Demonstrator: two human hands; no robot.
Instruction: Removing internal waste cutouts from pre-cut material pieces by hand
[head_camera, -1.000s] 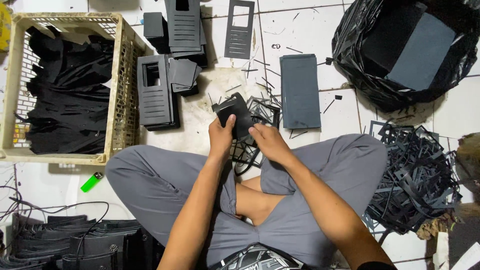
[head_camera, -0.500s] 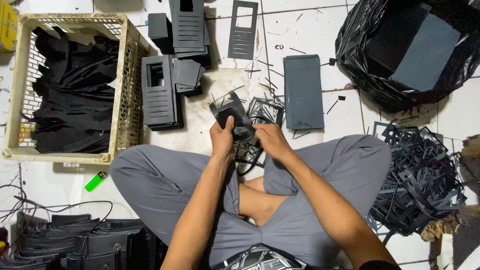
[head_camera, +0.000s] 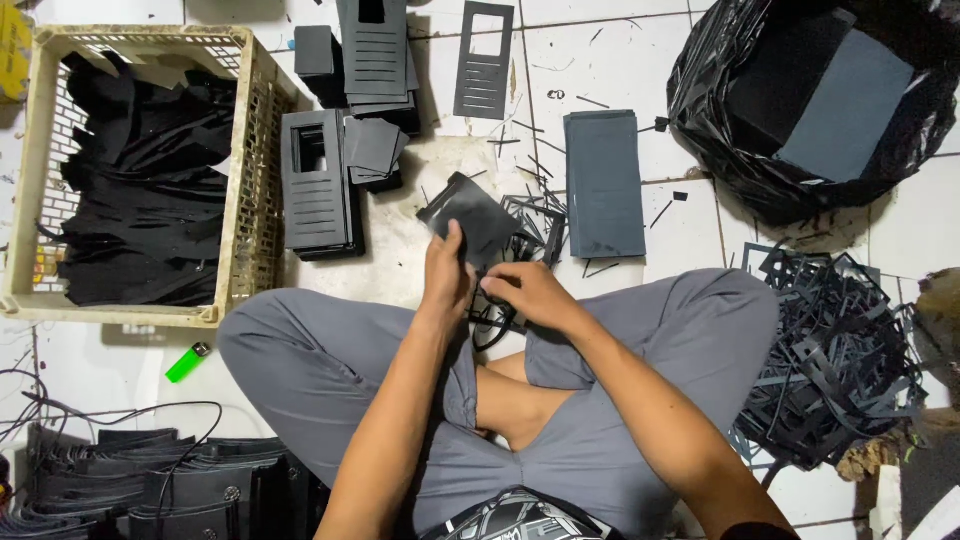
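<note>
A black die-cut sheet (head_camera: 478, 218) is gripped above the lap by the closed left hand (head_camera: 447, 272); the right hand (head_camera: 530, 292) is curled around its trailing offcut. Since earlier, the sheet has been lifted flatter and the offcut pulled down.

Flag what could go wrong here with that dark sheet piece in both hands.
1. The left hand pinches the dark sheet piece only at its lower edge, so the thin piece could bend or crease.
2. The right hand works at thin strips hanging off the piece; pulling them may tear it.
3. Offcut strips litter the floor right under the hands, beside the flat grey stack; a dropped piece could get lost or tangled there.
</note>
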